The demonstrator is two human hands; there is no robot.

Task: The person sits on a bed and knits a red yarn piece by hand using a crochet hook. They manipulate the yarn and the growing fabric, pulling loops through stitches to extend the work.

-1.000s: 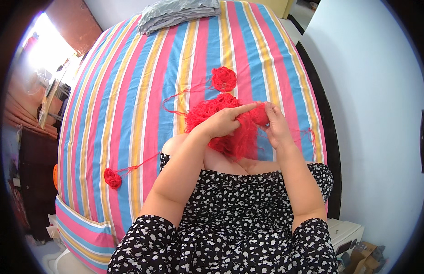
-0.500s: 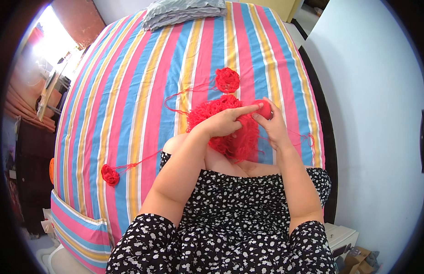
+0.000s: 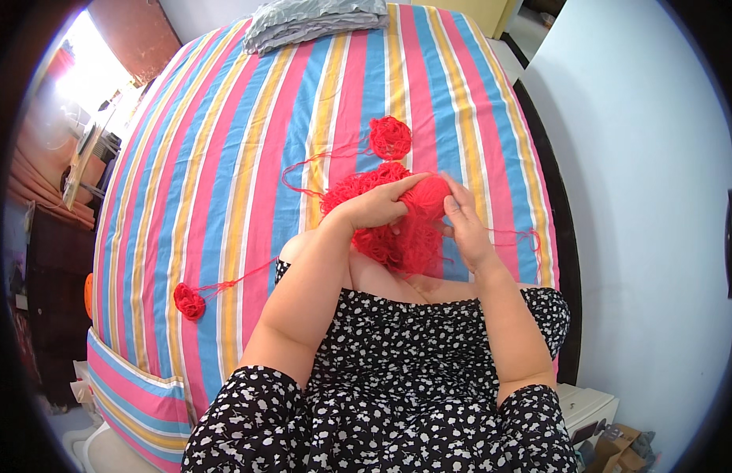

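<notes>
A smooth ball of red yarn [image 3: 433, 195] is held between my two hands above my lap. My left hand [image 3: 378, 206] grips its left side, with the fingers reaching behind it. On the right side, my right hand [image 3: 467, 225] closes on the ball, its fingertips smeared by motion. Beneath and left of the hands lies a big loose tangle of red yarn [image 3: 366, 188], partly hidden by my left hand; strands hang blurred below the ball.
A small red yarn bundle [image 3: 390, 138] lies beyond the tangle, another [image 3: 190, 301] at the left; thin strands trail from both. The striped bedsheet [image 3: 224, 158] spreads around me. Folded grey bedding [image 3: 314, 25] rests at the far edge. A pale wall [image 3: 634, 197] stands at right.
The yarn ball has shifted left and nearer the left hand, and more of it shows. My left fingers, stretched across it before, now curl behind it. The right hand has dropped slightly.
</notes>
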